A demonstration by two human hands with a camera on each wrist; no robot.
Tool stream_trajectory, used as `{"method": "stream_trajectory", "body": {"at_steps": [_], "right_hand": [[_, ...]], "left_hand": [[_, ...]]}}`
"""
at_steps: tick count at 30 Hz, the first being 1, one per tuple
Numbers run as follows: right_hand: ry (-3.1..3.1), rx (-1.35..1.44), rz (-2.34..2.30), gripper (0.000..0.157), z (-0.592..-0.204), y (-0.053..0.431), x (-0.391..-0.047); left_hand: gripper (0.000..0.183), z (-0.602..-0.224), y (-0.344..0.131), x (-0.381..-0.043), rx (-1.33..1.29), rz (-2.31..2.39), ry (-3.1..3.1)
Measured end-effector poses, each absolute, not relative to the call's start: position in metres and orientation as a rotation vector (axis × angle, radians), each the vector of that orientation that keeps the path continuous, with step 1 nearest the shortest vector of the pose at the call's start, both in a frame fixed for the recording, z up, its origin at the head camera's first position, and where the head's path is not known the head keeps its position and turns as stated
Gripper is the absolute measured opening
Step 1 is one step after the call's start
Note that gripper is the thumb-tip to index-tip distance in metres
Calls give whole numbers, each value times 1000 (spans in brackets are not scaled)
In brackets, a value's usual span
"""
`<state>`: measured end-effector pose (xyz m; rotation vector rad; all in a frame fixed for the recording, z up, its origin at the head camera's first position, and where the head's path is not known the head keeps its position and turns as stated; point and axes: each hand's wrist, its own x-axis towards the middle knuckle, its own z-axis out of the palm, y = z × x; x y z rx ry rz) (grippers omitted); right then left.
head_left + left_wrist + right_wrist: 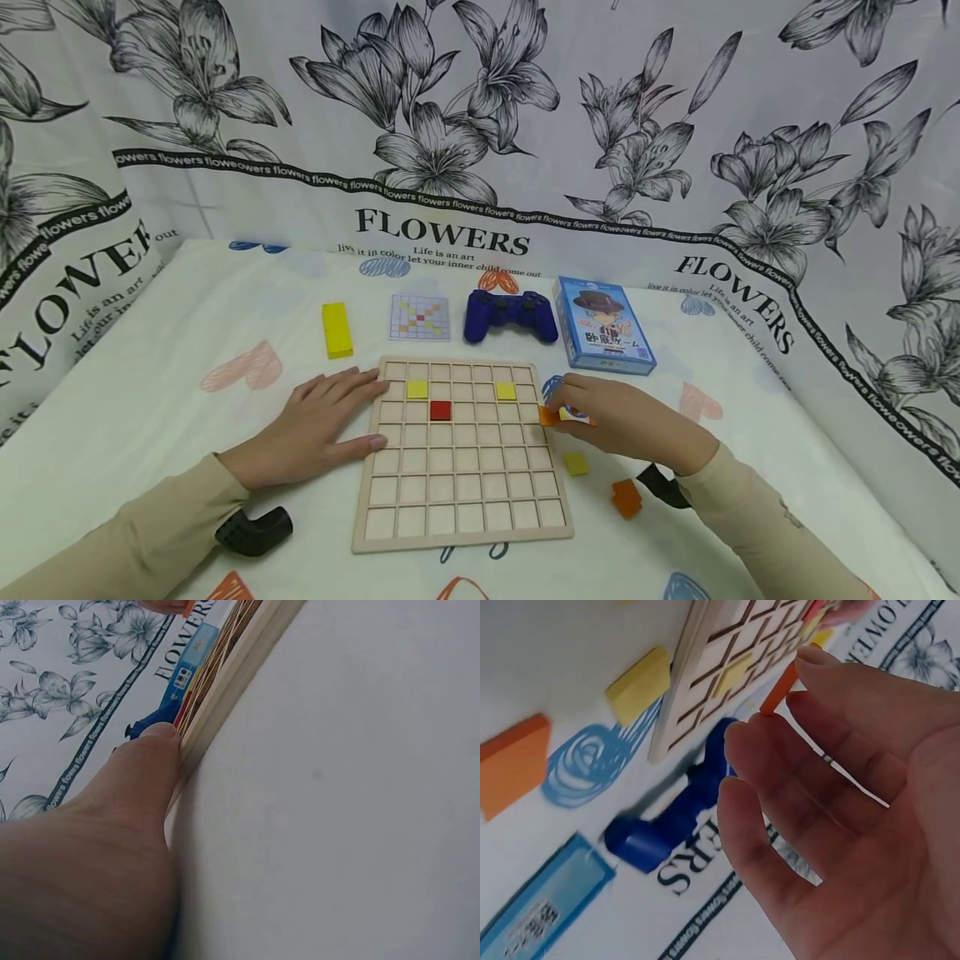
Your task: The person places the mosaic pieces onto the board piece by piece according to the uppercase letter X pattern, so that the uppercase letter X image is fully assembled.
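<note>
A wooden grid board (463,538) lies flat between the two hands. Two yellow tiles (417,389) and a red tile (440,410) sit in cells of its upper part. Along the board's left edge rests my left hand (315,429), fingers straight and thumb (154,761) against the frame. Thumb and fingertips of my right hand (618,417) pinch an orange square tile (781,688) at the board's right edge. Beside that hand, a loose yellow tile (575,464) and orange tiles (627,498) lie on the cloth.
Behind the board are a yellow block (337,330), a card with a coloured grid pattern (420,317), a dark blue game controller (510,316) and a blue box (606,325). A floral curtain (450,125) hangs at the back. Black curved pieces (255,531) show by both wrists.
</note>
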<state>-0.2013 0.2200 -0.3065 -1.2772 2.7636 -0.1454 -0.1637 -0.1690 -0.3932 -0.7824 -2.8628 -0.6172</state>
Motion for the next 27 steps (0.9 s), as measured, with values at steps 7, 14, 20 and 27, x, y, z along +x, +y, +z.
{"method": "stream_trajectory", "body": {"at_steps": [7, 14, 20, 27], "right_hand": [[2697, -1357, -137, 15, -320, 186, -222], [2629, -1444, -168, 14, -328, 162, -231], [2616, -1488, -135, 15, -331, 153, -234], [2622, -1513, -143, 13, -330, 152, -233]], "left_hand": [[70, -392, -169, -162, -775, -627, -2870], [71, -394, -169, -163, -785, -632, -2861], [72, -393, -170, -163, -770, -616, -2875], [72, -392, -169, -163, -778, -629, -2871]]}}
